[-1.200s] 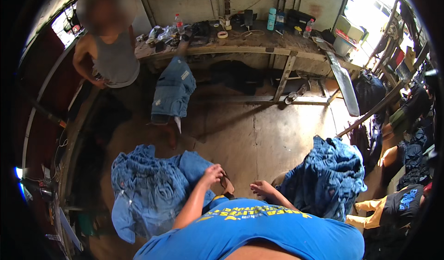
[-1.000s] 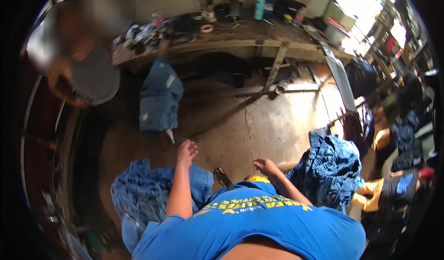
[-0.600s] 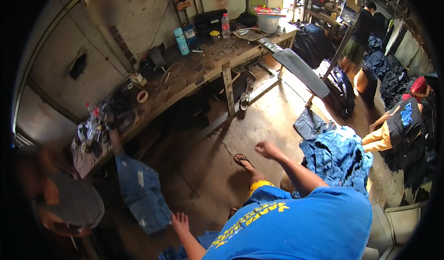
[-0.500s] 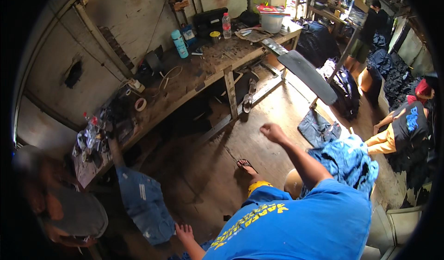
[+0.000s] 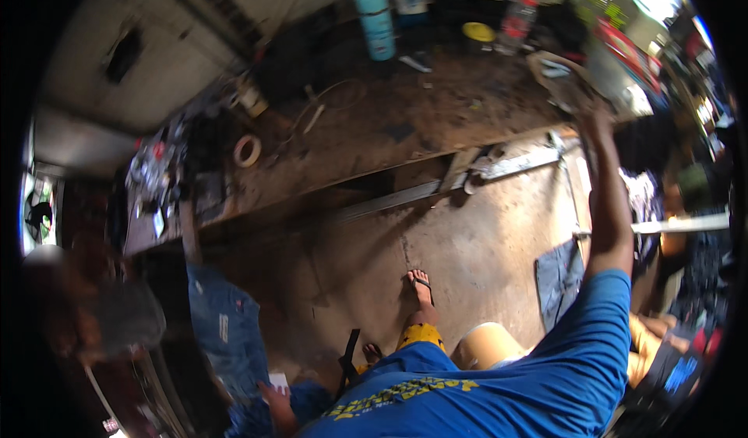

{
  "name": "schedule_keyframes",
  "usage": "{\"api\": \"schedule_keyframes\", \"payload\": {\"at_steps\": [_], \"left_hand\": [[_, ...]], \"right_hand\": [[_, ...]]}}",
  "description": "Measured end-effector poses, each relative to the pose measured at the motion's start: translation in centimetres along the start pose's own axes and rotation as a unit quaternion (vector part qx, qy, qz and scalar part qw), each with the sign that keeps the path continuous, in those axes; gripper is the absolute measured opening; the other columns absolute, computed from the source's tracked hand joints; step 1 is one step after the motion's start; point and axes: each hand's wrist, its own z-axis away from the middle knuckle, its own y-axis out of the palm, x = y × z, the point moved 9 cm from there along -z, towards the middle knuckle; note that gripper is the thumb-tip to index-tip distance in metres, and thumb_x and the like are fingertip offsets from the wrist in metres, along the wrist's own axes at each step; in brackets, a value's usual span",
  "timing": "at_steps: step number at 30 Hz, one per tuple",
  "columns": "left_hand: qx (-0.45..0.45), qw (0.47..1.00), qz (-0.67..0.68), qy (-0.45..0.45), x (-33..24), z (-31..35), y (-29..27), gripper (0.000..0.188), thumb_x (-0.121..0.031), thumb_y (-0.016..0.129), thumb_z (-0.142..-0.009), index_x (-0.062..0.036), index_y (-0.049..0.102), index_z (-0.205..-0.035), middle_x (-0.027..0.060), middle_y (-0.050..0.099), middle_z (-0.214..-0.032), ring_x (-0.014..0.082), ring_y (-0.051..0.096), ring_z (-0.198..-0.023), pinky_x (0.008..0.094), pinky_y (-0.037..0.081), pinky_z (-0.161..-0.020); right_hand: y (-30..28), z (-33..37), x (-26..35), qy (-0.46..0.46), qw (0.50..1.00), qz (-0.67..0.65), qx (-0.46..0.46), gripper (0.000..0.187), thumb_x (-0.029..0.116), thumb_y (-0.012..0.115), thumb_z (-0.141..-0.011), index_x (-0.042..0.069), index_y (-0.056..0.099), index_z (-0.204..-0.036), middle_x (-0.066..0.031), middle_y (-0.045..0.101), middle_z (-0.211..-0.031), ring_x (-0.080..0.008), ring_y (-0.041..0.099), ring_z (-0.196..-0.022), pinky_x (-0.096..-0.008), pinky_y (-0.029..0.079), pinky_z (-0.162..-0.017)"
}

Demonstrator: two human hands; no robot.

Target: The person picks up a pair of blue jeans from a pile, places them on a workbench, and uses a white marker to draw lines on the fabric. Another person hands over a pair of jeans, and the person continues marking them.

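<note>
A blue denim garment [image 5: 226, 329] with a pale label hangs at lower left over the end of a narrow board. My left hand [image 5: 279, 407] is closed at its lower right edge, beside a small white piece [image 5: 278, 380]. My right arm stretches far forward to the right end of the workbench [image 5: 366, 138]. There my right hand [image 5: 594, 114], smeared by motion, is at a brown sheet [image 5: 553, 79] with small pale items on it. Whether its fingers hold anything does not show.
On the bench stand a turquoise flask [image 5: 375, 23], a yellow-lidded container [image 5: 477, 33] and a clear bottle [image 5: 516, 25]. A tape roll [image 5: 247, 151] lies near its front edge. Dark denim [image 5: 557, 282] lies on the floor at right; another person [image 5: 670, 364] is at lower right.
My right hand has swung forward from over the floor to the bench's right end. My left hand stays at the denim garment, which has shifted slightly. The view has turned toward the bench.
</note>
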Motion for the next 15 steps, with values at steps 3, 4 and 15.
{"api": "schedule_keyframes", "payload": {"at_steps": [3, 4, 15], "left_hand": [[-0.072, 0.997, 0.009, -0.006, -0.6, 3.0, -0.6, 0.09, -0.073, 0.067, -0.097, -0.0169, 0.042, -0.163, 0.0078, 0.05, -0.161, 0.0311, 0.045, -0.151, 0.056, 0.043, -0.116], [-0.075, 0.997, 0.009, 0.018, -1.3, 4.1, -0.5, 0.091, -0.071, 0.068, -0.098, -0.0112, 0.042, -0.162, 0.0097, 0.048, -0.163, 0.0314, 0.046, -0.15, 0.0556, 0.043, -0.116], [-0.054, 0.994, 0.046, 0.083, -0.7, 6.6, -1.0, 0.084, -0.062, 0.076, -0.097, -0.0242, 0.043, -0.164, 0.0117, 0.053, -0.157, 0.0332, 0.052, -0.144, 0.052, 0.052, -0.109]], "right_hand": [[1.8, -5.6, -7.0, 0.079, 0.992, 0.025, -0.099, 0.074, 0.05, 0.066, -0.105, -0.003, 0.054, -0.154, -0.0357, 0.061, -0.147, -0.0525, 0.059, -0.137, -0.0548, 0.047, -0.116], [3.2, -7.1, -7.4, 0.007, 0.989, 0.12, -0.089, 0.075, 0.052, 0.063, -0.106, -0.003, 0.051, -0.156, -0.0366, 0.059, -0.149, -0.0531, 0.058, -0.138, -0.0559, 0.047, -0.116], [8.6, -10.9, -7.4, -0.072, 0.922, 0.323, 0.202, 0.067, 0.056, 0.042, -0.115, 0.007, 0.051, -0.159, -0.0321, 0.06, -0.149, -0.0471, 0.063, -0.132, -0.0568, 0.053, -0.107]]}}
